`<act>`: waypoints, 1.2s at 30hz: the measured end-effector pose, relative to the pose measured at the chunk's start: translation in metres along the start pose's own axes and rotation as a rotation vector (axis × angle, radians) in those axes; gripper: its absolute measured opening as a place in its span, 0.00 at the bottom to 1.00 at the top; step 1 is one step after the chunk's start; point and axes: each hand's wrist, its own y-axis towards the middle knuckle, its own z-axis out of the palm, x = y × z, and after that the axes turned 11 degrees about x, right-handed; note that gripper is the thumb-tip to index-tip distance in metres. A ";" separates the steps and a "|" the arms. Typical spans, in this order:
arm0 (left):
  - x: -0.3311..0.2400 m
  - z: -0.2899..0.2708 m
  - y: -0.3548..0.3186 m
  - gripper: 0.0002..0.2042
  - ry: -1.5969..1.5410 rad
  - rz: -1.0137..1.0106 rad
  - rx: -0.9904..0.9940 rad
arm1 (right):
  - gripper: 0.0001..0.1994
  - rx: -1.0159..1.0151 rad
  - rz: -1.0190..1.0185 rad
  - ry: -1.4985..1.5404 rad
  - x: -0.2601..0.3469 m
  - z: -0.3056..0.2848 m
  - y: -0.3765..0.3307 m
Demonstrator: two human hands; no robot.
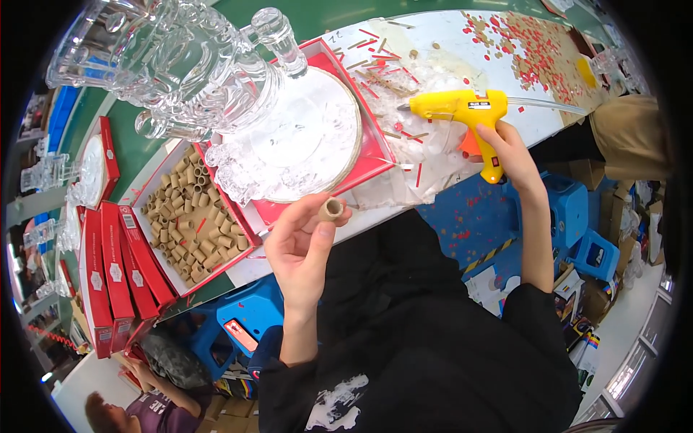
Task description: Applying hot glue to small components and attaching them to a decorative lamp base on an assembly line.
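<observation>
Head view: cardboard tube [331, 208] at left, glue gun [469, 115] at right.
I see my left hand [303, 249] pinching the tube, open end up, just off the worktop [433, 43] edge; my right hand [509, 148] grips the gun, nozzle pointing left, well apart from the tube.

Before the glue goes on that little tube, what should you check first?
1. Small cardboard tube held firmly in the left hand, open end up: ok.
2. Yellow glue gun in the right hand, grip around the handle: ok.
3. Nozzle pointing away from the fingers: ok, it points left over the table.
4. Nozzle close to the tube: not ok, they are well apart.
5. Glue stick loaded at the back of the gun: ok, a clear stick shows there.
6. Gun hot enough: cannot tell.
</observation>
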 end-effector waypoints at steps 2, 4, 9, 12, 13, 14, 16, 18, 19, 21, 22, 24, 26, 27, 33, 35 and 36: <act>0.003 0.002 0.000 0.11 0.080 -0.032 0.002 | 0.20 -0.064 0.048 -0.235 -0.006 -0.009 -0.001; 0.008 0.003 0.001 0.11 0.071 -0.048 0.025 | 0.17 -0.329 -0.089 -0.452 -0.016 -0.011 -0.007; 0.025 0.025 0.009 0.12 0.016 0.001 0.133 | 0.14 -0.074 -0.365 -0.081 0.015 0.054 -0.054; 0.035 0.054 0.020 0.14 -0.113 -0.032 0.262 | 0.13 0.296 -0.401 0.623 0.019 0.101 -0.056; 0.034 0.064 0.025 0.14 -0.169 -0.029 0.303 | 0.13 0.304 -0.420 0.633 0.017 0.103 -0.054; 0.037 0.066 0.027 0.14 -0.167 -0.037 0.312 | 0.13 0.322 -0.437 0.646 0.008 0.104 -0.047; 0.043 0.068 0.028 0.15 -0.183 -0.003 0.299 | 0.12 0.347 -0.445 0.741 -0.005 0.107 -0.041; 0.041 0.072 0.030 0.15 -0.179 -0.018 0.254 | 0.10 0.383 -0.455 0.833 -0.013 0.107 -0.036; 0.041 0.075 0.031 0.16 -0.182 -0.032 0.207 | 0.09 0.413 -0.472 0.915 -0.017 0.104 -0.033; 0.039 0.070 0.031 0.17 -0.041 -0.102 0.168 | 0.08 0.444 -0.491 0.999 -0.019 0.099 -0.025; 0.039 0.059 0.031 0.19 0.101 -0.160 0.179 | 0.08 0.278 -0.513 0.960 -0.020 0.096 -0.018; 0.039 0.043 0.039 0.19 0.369 -0.118 0.253 | 0.08 0.103 -0.537 0.914 -0.024 0.093 -0.008; 0.031 0.042 0.045 0.20 0.814 -0.107 0.278 | 0.09 0.112 -0.433 0.777 -0.032 0.097 0.001; 0.033 0.045 0.047 0.19 0.784 -0.105 0.263 | 0.10 0.145 -0.407 0.816 -0.035 0.102 -0.004; 0.041 0.040 0.050 0.15 0.824 -0.035 0.262 | 0.10 0.233 -0.411 0.979 -0.027 0.123 -0.015; 0.034 0.038 0.050 0.15 0.850 -0.013 0.255 | 0.10 0.229 -0.398 0.998 -0.023 0.125 -0.015; 0.031 0.036 0.050 0.14 0.878 0.012 0.242 | 0.11 0.264 -0.397 0.986 -0.020 0.126 -0.013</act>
